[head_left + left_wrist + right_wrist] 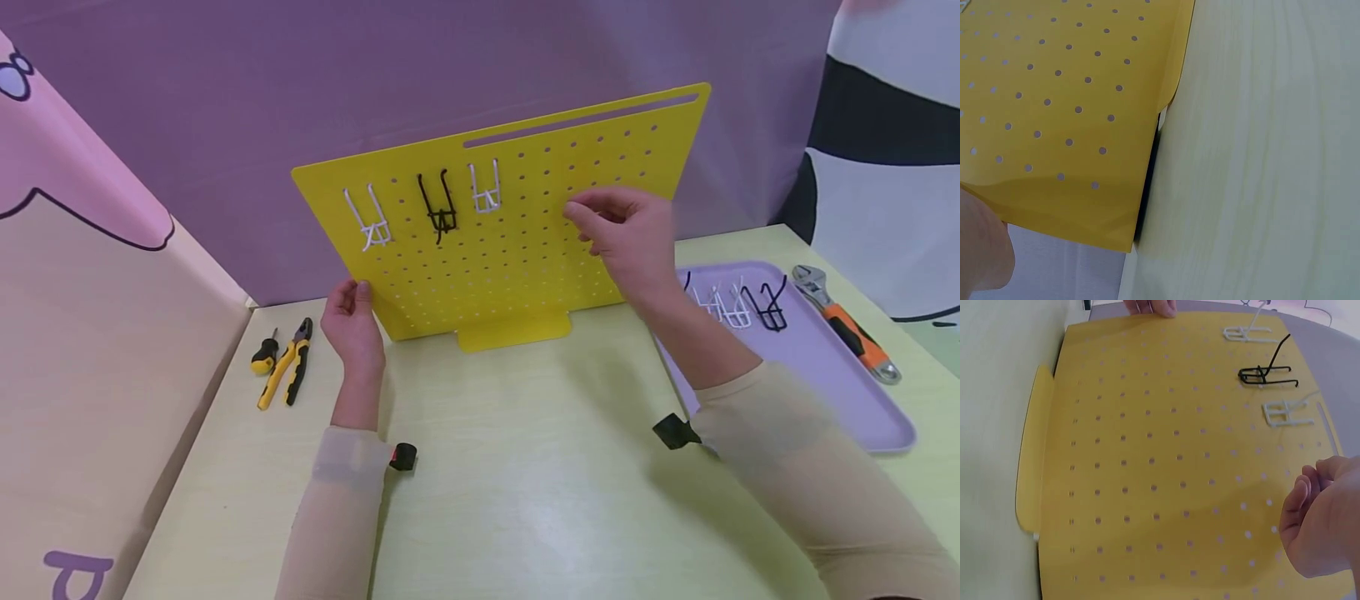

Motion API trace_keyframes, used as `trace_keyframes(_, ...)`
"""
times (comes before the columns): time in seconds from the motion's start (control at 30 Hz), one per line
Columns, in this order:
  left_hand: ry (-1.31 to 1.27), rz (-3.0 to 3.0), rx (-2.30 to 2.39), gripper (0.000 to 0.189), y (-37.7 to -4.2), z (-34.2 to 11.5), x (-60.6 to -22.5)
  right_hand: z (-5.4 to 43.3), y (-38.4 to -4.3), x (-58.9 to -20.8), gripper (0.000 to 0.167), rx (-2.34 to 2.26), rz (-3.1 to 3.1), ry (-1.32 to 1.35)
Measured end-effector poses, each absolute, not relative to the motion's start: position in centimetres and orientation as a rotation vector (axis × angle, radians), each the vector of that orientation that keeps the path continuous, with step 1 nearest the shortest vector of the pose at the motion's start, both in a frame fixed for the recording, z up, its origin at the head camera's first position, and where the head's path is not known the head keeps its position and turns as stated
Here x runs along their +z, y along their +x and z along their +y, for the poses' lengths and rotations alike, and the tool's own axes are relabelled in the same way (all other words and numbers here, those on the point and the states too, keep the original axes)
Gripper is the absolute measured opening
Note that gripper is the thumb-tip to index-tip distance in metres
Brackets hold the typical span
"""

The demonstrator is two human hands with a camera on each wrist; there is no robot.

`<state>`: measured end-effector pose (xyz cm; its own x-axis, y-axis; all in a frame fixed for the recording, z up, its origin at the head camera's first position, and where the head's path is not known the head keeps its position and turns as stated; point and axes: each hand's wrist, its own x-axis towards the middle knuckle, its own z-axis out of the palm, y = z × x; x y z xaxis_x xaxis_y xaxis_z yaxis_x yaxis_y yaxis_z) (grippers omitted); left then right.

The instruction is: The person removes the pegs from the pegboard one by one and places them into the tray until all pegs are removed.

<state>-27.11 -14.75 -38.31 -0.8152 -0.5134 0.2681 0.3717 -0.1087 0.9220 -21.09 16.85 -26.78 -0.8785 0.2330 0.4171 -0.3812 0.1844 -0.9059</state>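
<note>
A yellow pegboard [525, 242] stands upright on the table, its foot plate flat on the tabletop. My left hand [352, 325] grips the board's left edge between thumb and fingers; in the left wrist view only part of the hand [984, 244] shows. Near the top hang a white hook [375, 225] at the left, a black hook [441, 215] beside it, and another white hook [486, 196] nearer the middle. My right hand [630, 233] hovers before the board's right half, fingers loosely curled with nothing visible in them. The right wrist view shows that hand [1319, 519] below the hooks.
On the right lies a purple tray [810, 383] with several white hooks [731, 308] and black hooks [771, 308]. An adjustable wrench [847, 325] rests along the tray's right rim. Pliers [288, 362] and a stubby screwdriver [265, 354] lie at the left. A purple curtain [375, 75] hangs behind the board.
</note>
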Motion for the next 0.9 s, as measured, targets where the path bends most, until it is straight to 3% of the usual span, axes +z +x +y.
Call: trace_keyframes(0.9, 0.187, -1.612, -1.972, 0.024, -27.0, -14.8, -38.1, 12.0, -23.0, -25.8, 0.021, 1.777, -1.865, 0.209)
